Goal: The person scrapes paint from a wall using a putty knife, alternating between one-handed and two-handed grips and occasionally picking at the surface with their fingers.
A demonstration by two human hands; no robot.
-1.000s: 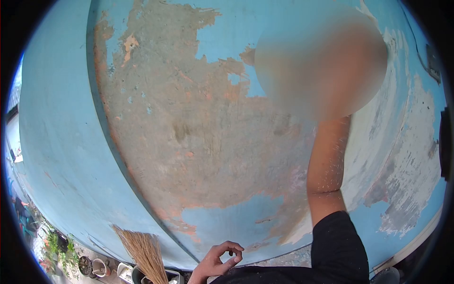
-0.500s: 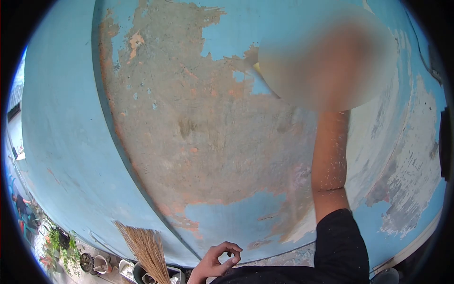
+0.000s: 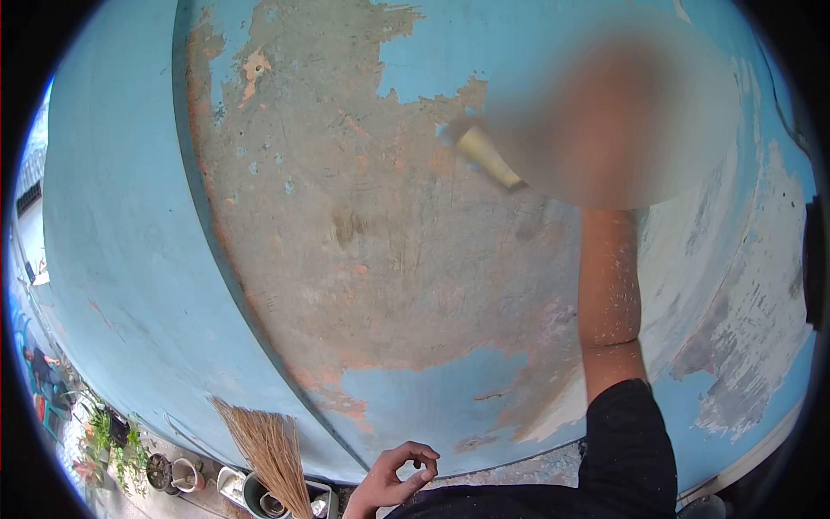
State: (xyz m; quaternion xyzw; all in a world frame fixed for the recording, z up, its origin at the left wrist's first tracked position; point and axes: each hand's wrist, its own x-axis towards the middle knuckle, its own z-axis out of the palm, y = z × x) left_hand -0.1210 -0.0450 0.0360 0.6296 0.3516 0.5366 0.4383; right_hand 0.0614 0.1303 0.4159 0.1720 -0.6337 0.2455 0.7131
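My right hand (image 3: 618, 112) is raised against the wall at the upper right, hidden by a round blur, so its fingers do not show. From the blur's left edge juts the flat, yellowish blade of what looks like a scraper (image 3: 491, 157), against the wall (image 3: 415, 233). Bare grey-brown plaster shows there between torn patches of blue paint. Pale specks dot my right forearm. Low in the middle, my left hand (image 3: 398, 476) hangs in front of my body, loosely curled, with a gap between thumb and fingers and nothing in it.
A straw broom (image 3: 264, 450) leans at the lower left, over a dark bucket (image 3: 254, 495). Potted plants (image 3: 108, 437) stand farther left. A vertical ridge (image 3: 207, 225) runs down the wall. A person (image 3: 41, 368) sits at the far left edge.
More of the scraper's blade now shows left of the blur, lower than before. The blurred right hand has shifted slightly in view. The left hand keeps its curled pose.
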